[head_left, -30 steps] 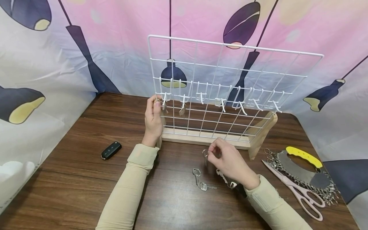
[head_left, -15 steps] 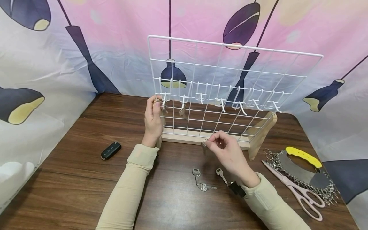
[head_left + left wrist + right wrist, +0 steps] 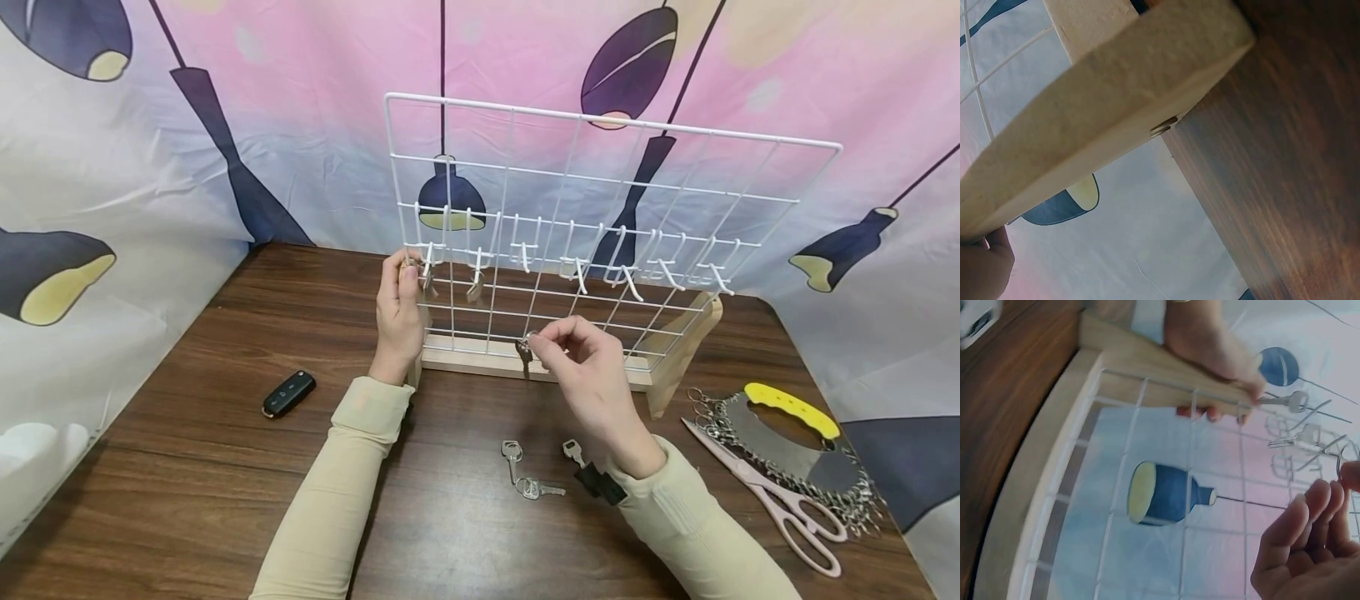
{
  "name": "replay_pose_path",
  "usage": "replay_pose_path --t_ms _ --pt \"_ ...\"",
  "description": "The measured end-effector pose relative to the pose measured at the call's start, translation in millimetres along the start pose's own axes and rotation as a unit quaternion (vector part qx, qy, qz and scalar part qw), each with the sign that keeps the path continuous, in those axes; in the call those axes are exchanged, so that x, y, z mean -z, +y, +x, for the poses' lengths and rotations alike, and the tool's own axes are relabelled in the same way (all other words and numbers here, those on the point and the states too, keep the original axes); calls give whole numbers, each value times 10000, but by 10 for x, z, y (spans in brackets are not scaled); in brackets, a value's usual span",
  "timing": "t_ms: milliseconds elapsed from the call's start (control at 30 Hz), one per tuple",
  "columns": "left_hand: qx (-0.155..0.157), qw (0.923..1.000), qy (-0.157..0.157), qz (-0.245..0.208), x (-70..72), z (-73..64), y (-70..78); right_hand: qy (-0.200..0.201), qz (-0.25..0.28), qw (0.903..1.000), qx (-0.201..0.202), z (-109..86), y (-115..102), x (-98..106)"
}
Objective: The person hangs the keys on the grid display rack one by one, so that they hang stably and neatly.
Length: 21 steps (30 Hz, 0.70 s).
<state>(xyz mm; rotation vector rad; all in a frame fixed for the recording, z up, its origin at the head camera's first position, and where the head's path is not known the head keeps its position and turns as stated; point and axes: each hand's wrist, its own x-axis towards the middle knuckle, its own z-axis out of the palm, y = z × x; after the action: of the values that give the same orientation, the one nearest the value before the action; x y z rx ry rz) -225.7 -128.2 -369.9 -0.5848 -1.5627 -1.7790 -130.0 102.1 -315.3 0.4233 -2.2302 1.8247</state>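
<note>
In the head view my left hand (image 3: 400,312) grips the left wooden upright of a white wire grid rack (image 3: 480,360). The left wrist view shows that wooden upright (image 3: 1097,106) up close, with part of my hand at its edge. My right hand (image 3: 592,367) pinches a key ring (image 3: 1339,464) between thumb and forefinger. A key (image 3: 525,354) dangles from it in front of the rack's wooden base. White hooks (image 3: 577,273) run in a row across the grid. Keys (image 3: 475,287) hang on the two leftmost hooks, and the hooks to their right carry none.
Several loose keys (image 3: 531,488) lie on the brown table (image 3: 450,542) before the rack. At left is a black car key (image 3: 289,393). At right lie pink scissors (image 3: 772,492) and a yellow-handled metal blade (image 3: 791,408) amid a chain of metal rings. A patterned cloth (image 3: 315,125) hangs behind.
My right hand has risen up and slightly left, carrying the key from above the table to the front of the rack's base. The left hand has stayed on the upright.
</note>
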Motion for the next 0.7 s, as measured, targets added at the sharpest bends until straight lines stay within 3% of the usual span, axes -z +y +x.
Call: replay_pose_path --t_ms 300,500,700 --pt "132 9999 -6 -50 -12 0 26 282 1251 9914 -259 46 -102 -156" --pt "117 9999 7 -9 -6 0 17 454 1793 9827 -109 95 -119 -231" --pt "54 9992 15 -394 -12 3 -11 546 2323 9711 -21 123 -117 -284"
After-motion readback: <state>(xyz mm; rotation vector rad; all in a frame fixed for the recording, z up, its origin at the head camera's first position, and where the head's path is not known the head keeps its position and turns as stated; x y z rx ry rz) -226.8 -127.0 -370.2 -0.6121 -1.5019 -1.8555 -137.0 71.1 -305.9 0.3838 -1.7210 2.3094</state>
